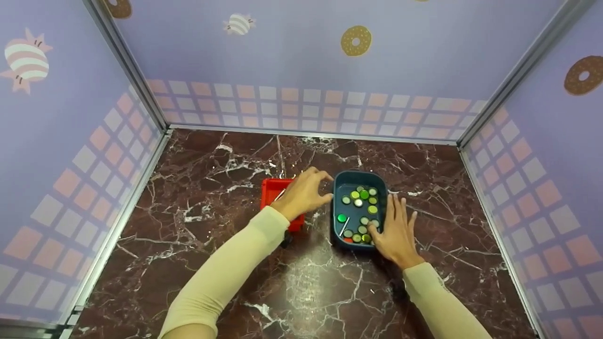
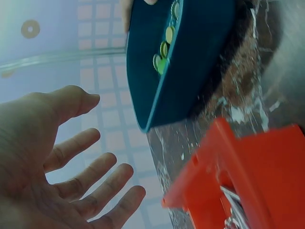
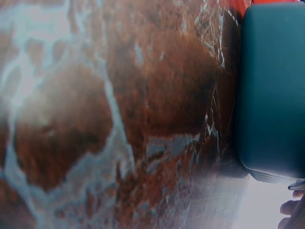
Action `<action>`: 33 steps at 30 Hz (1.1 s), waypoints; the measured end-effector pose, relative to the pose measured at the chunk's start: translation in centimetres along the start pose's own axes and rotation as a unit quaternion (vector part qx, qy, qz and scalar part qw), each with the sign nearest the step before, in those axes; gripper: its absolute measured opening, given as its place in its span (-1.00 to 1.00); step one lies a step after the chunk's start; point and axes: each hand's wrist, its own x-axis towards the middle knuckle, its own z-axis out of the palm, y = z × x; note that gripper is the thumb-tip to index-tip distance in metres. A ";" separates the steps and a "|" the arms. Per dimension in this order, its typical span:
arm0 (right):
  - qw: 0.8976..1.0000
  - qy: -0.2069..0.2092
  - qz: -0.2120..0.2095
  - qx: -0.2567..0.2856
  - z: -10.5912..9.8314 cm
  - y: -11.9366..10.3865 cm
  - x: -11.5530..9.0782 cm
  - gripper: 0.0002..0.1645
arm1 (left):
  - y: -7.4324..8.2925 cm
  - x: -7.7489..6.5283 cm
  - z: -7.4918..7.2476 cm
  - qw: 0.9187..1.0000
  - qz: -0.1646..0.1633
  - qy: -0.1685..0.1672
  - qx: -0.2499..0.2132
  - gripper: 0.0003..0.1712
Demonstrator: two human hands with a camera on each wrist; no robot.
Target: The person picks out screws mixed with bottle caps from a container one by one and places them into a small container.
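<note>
A dark teal plastic box (image 1: pixel 359 181) stands on the marbled surface, holding several bottle caps (image 1: pixel 355 194) in green, gold and silver, and a thin silver stick (image 1: pixel 345 227). My right hand (image 1: pixel 396 233) grips its right wall, thumb over the rim and fingers along the outside. My left hand (image 1: pixel 305 192) hovers over the red bin (image 1: pixel 271 188), thumb and fingers spread, fingertips close to the box's left rim. Nothing lies in the left palm in the left wrist view. Inside the red bin are shiny metal pieces (image 2: pixel 233 205), partly hidden by the left hand in the head view.
Purple panels (image 1: pixel 301 56) with printed sweets and pale squares enclose the back and both sides. A metal rail (image 1: pixel 311 135) runs along the foot of the back panel. Brown marbled surface (image 1: pixel 212 188) surrounds the two containers.
</note>
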 end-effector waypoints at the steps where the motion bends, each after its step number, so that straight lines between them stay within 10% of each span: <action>1: 1.000 0.000 0.000 0.000 0.0 0.0 0.0 0.28 | 0.3 0.1 0.2 1.000 0.002 -0.004 0.005 -0.42; 33: 1.000 0.012 -0.003 0.000 0.1 0.0 0.0 0.22 | 6.0 3.0 6.2 0.974 0.064 -0.098 0.193 -0.39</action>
